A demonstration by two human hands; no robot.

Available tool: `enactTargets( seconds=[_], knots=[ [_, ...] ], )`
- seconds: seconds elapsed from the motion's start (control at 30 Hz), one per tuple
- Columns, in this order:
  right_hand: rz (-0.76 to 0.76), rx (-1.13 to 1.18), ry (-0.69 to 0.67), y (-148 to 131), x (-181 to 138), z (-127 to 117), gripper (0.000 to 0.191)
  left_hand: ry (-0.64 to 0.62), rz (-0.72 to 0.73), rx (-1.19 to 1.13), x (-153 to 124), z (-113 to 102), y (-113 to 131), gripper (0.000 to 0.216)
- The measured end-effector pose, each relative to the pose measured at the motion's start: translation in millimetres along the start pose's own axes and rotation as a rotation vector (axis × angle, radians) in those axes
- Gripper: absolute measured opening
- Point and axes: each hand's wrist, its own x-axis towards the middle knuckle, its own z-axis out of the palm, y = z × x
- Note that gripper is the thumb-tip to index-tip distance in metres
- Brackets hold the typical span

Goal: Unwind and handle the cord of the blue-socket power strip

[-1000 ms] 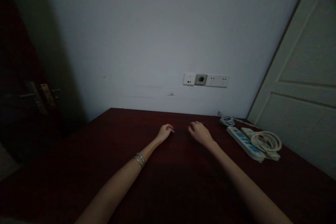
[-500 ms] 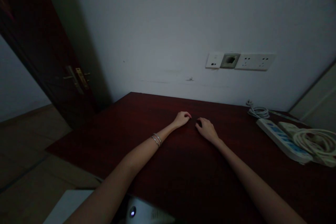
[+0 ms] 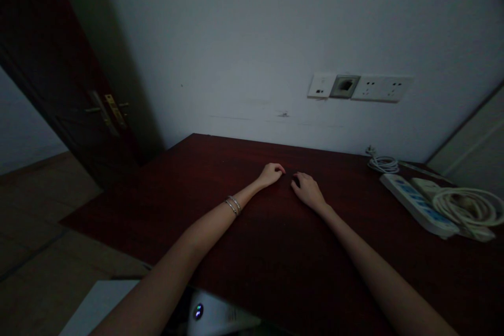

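My left hand [image 3: 271, 175] rests on the dark red tabletop [image 3: 240, 236], with silver bracelets [image 3: 233, 205] around its wrist. Its fingers curve loosely, a small gap shows between thumb and forefinger, and I see nothing held. A short way to its right, my right hand [image 3: 308, 190] also lies on the wood, thumb and bent fingers apart around a dark hollow. The two hands face each other without touching. Both palms are hidden from this angle.
Toward the right lie a white power strip [image 3: 418, 205], a coiled white cable [image 3: 466, 207] and a smaller coiled cord [image 3: 384, 164]. Wall sockets [image 3: 380, 88] sit above the table. A dark door [image 3: 66, 79] stands at left. A white device [image 3: 214, 315] with a lit button shows below the front edge.
The view has shifted slightly, so the door, table and power strip sit a little further left and higher. Both hands keep the same pose on the table.
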Motion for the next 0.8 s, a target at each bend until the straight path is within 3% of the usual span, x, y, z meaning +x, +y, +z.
enactTargets(
  seconds=[0.8],
  knots=[
    [0.030, 0.034, -0.009, -5.6, 0.6, -6.1, 0.035, 0.009, -0.001, -0.015, 2.2, -3.5, 2.5, 0.028]
  ],
)
